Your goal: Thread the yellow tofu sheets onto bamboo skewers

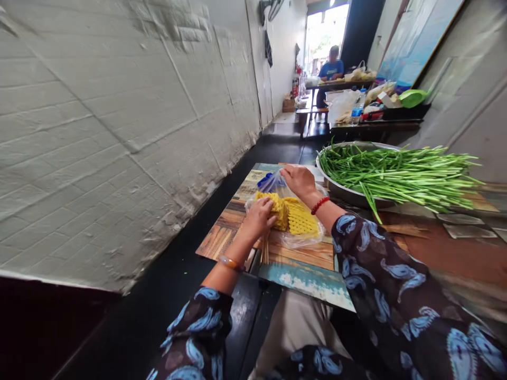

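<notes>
On the wood-patterned tabletop (222,227) lies a clear plastic bag (295,240) holding yellow lattice-cut food pieces (303,217). My left hand (259,215) is closed over a bunched yellow piece (279,211) at the bag's left side; its fingertips are partly hidden. Thin wooden sticks (265,250) project below that hand. My right hand (299,180) pinches the upper part of the bag and pulls it up into a peak. Something blue (264,181) shows behind the bag; I cannot make out what it is.
To the right, a large metal basin (336,190) is heaped with long green stalks (400,174). More thin sticks (404,228) lie below it. A pale wall (119,132) runs along the left. Further back, a person (331,69) sits at another table, near bags and a bottle (358,105).
</notes>
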`<state>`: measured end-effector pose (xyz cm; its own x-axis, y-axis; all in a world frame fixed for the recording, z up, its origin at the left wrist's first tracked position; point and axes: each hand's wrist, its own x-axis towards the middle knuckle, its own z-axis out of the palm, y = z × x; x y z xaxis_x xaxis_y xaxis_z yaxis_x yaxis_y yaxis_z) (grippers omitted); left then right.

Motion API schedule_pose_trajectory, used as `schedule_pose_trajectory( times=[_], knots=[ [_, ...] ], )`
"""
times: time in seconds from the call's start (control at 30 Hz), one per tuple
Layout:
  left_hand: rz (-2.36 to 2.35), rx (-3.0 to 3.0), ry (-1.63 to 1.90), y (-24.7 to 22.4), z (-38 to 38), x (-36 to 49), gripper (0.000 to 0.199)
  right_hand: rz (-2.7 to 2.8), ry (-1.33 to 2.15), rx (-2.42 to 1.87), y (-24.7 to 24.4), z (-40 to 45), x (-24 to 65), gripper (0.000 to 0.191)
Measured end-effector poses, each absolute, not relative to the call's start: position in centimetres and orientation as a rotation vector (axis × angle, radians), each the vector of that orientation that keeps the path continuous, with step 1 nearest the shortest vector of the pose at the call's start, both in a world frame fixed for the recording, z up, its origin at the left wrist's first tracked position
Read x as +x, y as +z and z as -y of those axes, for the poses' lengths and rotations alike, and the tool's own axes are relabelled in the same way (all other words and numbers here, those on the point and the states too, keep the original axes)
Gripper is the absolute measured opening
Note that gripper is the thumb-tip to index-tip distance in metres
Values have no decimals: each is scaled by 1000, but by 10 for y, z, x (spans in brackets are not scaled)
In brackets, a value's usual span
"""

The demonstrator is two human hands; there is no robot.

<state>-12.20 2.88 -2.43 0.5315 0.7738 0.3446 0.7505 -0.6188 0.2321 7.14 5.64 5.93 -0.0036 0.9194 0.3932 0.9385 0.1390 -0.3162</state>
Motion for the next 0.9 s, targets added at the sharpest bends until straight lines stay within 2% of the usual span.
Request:
schedule_pose_trajectory(
  times=[0.17,0.33,0.47,0.67,0.77,0.9],
  knots=[
    [-1390,2756,574,-14,-32,-106,62,2076,-55,-1718,55,-31,94,32],
    [-1263,2848,349,-15,-20,-88,75,2172,-255,-1433,55,12,110,34],
    [-1274,2869,296,-25,-20,-87,66,2377,-40,-1260,26,62,116,27],
    [-1335,2850,416,-27,-27,-89,62,2309,52,-1567,-37,94,143,15],
    [-1393,2861,398,-23,-24,-84,60,2177,160,-1541,-48,93,150,18],
    [-1304,2868,400,-20,-17,-70,50,2016,114,-1442,-43,97,152,21]
  ],
)
